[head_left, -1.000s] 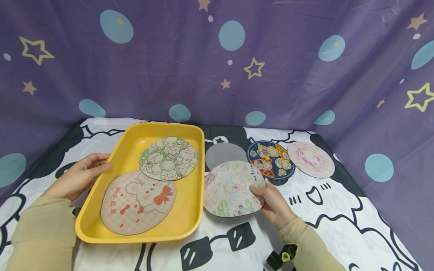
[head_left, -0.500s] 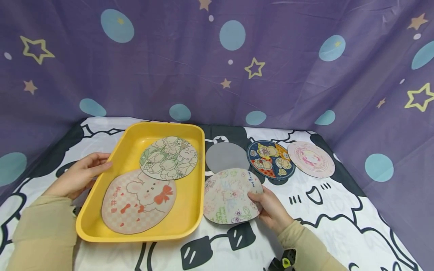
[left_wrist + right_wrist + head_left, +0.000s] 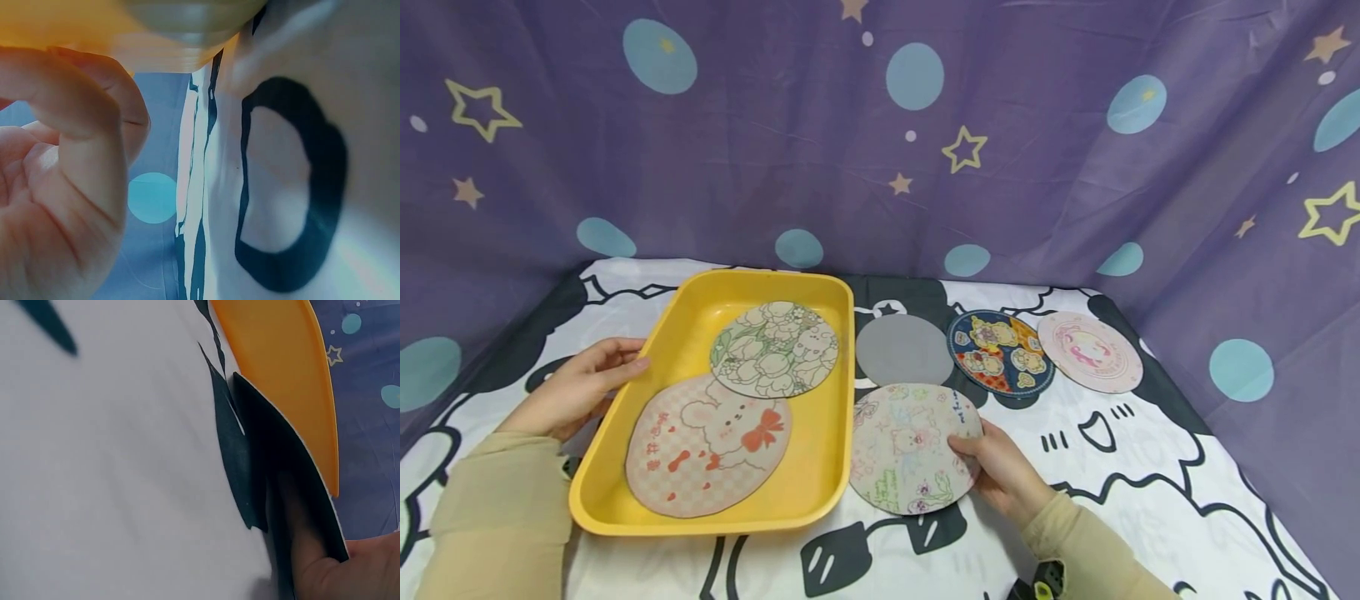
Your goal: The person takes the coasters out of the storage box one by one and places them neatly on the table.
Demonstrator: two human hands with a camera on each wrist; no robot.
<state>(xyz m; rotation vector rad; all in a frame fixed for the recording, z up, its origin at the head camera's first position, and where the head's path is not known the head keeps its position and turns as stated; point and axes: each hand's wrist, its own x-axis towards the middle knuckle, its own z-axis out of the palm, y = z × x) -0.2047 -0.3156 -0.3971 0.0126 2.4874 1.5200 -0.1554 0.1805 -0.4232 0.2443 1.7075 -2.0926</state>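
My left hand (image 3: 583, 387) grips the left rim of a yellow tray (image 3: 831, 417), its thumb on top and its fingers curled at the outer side. A pale round mouse pad (image 3: 913, 450) with pink and green drawings is pinched at its right edge by my right hand (image 3: 1003, 471), the thumb on its printed face. In the right wrist view the pad's dark underside (image 3: 269, 431) shows, with fingers beneath it. Two more pads lie in the tray: a green floral one (image 3: 775, 350) partly over a pink checked one (image 3: 700, 450) with a bear and red bow.
Behind the held pad lies a plain grey round pad (image 3: 902, 350). To its right are a dark blue pad with bears (image 3: 1000, 350) and a pale pink one (image 3: 1092, 352). A black-and-white cartoon cloth (image 3: 1150, 483) covers the table, and a purple curtain (image 3: 1037, 192) hangs behind.
My right hand has drawn the held pad down toward the front edge, uncovering more of the grey pad. The left hand and tray stay in place.
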